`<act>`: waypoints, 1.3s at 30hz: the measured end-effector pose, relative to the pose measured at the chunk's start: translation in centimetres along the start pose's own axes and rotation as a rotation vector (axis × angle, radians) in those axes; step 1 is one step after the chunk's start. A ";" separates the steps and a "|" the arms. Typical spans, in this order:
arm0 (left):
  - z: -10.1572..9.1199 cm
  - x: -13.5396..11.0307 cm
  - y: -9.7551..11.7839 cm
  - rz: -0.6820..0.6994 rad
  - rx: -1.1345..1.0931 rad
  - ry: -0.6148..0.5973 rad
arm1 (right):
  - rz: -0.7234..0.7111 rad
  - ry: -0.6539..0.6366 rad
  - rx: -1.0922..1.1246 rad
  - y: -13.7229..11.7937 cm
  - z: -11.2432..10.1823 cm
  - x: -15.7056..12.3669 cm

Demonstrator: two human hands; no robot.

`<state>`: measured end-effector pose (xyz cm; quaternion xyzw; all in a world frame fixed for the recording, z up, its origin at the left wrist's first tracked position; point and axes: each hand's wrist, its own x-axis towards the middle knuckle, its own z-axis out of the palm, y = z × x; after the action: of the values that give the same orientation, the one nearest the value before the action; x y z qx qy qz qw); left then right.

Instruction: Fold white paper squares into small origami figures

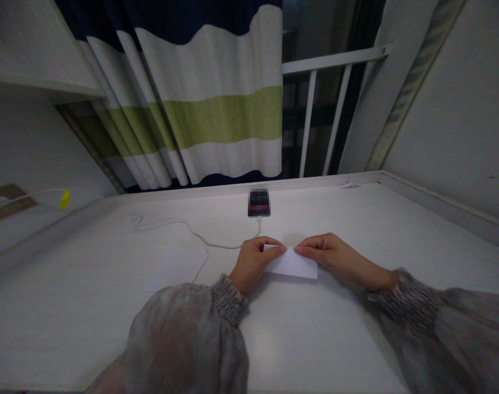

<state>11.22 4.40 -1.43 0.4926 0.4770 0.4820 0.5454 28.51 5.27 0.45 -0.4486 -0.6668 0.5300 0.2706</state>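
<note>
Between my hands is a small white sheet of paper (293, 265), held above the pale table. My left hand (255, 260) pinches its upper edge near the middle, thumb in front and a ring on one finger. Close beside it, my right hand (329, 254) pinches the same upper edge with thumb and forefinger. The fingertips of both hands nearly meet. The paper's lower edge hangs down toward me; whether it is folded, I cannot tell.
More white paper (177, 268) lies on the table (307, 350) at left. A dark device (259, 203) with a white cable (204, 239) sits at the back. A small white folded paper piece (351, 185) lies at the far right. Behind hangs a striped curtain (220, 120).
</note>
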 end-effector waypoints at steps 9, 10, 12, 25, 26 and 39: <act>-0.4 0.2 -0.3 0.090 0.074 -0.007 | -0.011 -0.023 -0.070 -0.2 -1.2 0.4; -0.5 0.3 -0.3 0.100 0.090 -0.007 | -0.010 -0.031 -0.064 -0.1 -1.3 0.5; -0.6 0.4 -0.5 0.089 0.099 -0.001 | -0.002 -0.035 -0.036 0.1 -1.4 0.6; -1.0 0.3 -0.5 0.373 0.951 -0.106 | 0.085 -0.089 -0.199 1.4 -1.1 0.9; -1.0 0.3 -0.5 0.376 0.970 -0.116 | 0.081 -0.090 -0.219 1.4 -1.1 0.9; -1.3 0.7 -0.4 0.381 0.928 -0.198 | 0.019 -0.069 -0.343 1.3 -1.3 0.9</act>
<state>10.04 5.15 -1.96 0.8045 0.4884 0.2614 0.2143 29.60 6.67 -0.50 -0.4761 -0.7519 0.4263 0.1620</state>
